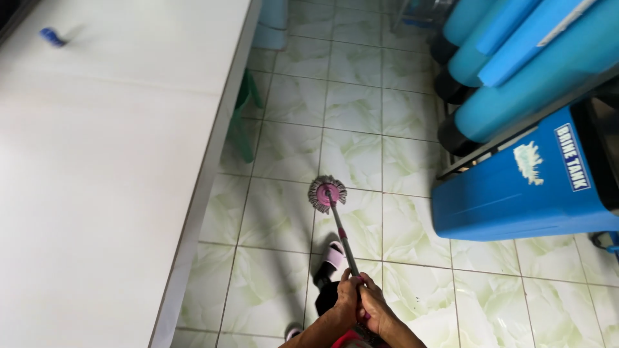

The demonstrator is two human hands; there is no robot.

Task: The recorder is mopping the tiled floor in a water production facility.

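Nearest the camera, at the bottom edge, the left hand (346, 298) and the right hand (376, 308) are both wrapped around the near end of a mop handle (343, 240), the left just to the left of the right and the two touching. Both hands are closed tight on the handle. Just beyond the left hand, a foot in a pink-and-black slipper (329, 259) stands on the floor, beside the handle.

The handle is a thin grey and pink pole that slants up and slightly left from the hands. At its far end the round mop head (327, 193), pink in the middle with a fringe of grey strands, lies flat on the pale green marbled floor tiles (277, 212), well apart from the hands.

To the left, a broad white tabletop (109, 174) fills that side of the view, with a green leg (244, 122) under its edge. A small blue object (51, 37), blurred, lies on its far left corner.

To the right, near the mop head, sits a blue box-shaped tank (516, 193) with a white picture label and a white lettered strip on its side. Farther right and back, several turquoise cylinders (516, 84) with black ends lie stacked on a slant, one bearing a long blue strip. At the far end, a light blue bin (271, 22) stands against the table's edge.
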